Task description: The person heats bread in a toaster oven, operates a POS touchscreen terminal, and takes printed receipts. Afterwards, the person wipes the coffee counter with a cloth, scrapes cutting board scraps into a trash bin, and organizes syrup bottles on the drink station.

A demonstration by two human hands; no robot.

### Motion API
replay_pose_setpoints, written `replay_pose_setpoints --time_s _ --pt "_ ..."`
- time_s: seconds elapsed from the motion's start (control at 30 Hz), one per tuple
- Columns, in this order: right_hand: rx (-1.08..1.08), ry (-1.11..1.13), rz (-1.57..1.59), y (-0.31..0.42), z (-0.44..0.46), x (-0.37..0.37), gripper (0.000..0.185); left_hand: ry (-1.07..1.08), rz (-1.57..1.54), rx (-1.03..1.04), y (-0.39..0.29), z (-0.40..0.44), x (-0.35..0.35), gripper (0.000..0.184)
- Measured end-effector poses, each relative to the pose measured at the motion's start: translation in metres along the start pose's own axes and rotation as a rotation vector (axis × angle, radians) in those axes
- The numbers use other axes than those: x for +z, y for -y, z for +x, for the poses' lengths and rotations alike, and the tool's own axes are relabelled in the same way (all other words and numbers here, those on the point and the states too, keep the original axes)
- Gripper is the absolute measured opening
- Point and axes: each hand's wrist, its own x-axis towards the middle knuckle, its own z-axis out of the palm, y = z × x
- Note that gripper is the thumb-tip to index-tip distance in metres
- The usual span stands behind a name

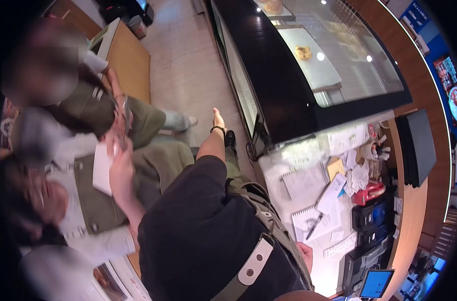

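My left hand (218, 119) reaches out over the aisle floor at the end of my bare forearm, a dark band at its wrist. It is open, with the fingers stretched out and nothing seen in it. Only part of my right hand (305, 254) shows, beyond my apron (276, 226) at the counter's near edge. Its fingers are mostly hidden, so I cannot make out whether it holds anything. Nearest to it on the white counter (328, 276) are a spiral notepad (301, 223), a black pen (314, 226) lying on the pad, and a printed white strip (340, 246).
A glass display case (288, 75) with pastry inside stands ahead. Black devices (374, 220), a red tape dispenser (370, 193) and a small screen (376, 283) line the counter. Left of me, co-workers in green aprons stand close; one holds a white sheet (102, 168).
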Motion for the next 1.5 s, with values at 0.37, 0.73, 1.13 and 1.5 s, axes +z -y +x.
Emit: replay_pose_setpoints --time_s 0.37,0.73,1.13,1.5 --pt "0.046 0.069 0.119 0.106 0.231 0.215 0.032 -0.101 -0.090 -0.186 -0.137 0.172 0.010 0.110" --pt "-0.363 0.312 -0.544 0.358 0.546 0.442 0.037 -0.089 -0.432 -0.105 -0.326 0.306 0.002 0.110" --pt "-0.626 0.244 -0.852 0.530 0.806 0.724 0.043 -0.017 0.234 -0.067 -0.471 0.524 -0.138 0.086" --pt "-0.636 0.326 -1.382 0.523 1.024 0.973 0.048 -0.291 0.282 -0.303 -0.453 0.403 -0.272 0.085"
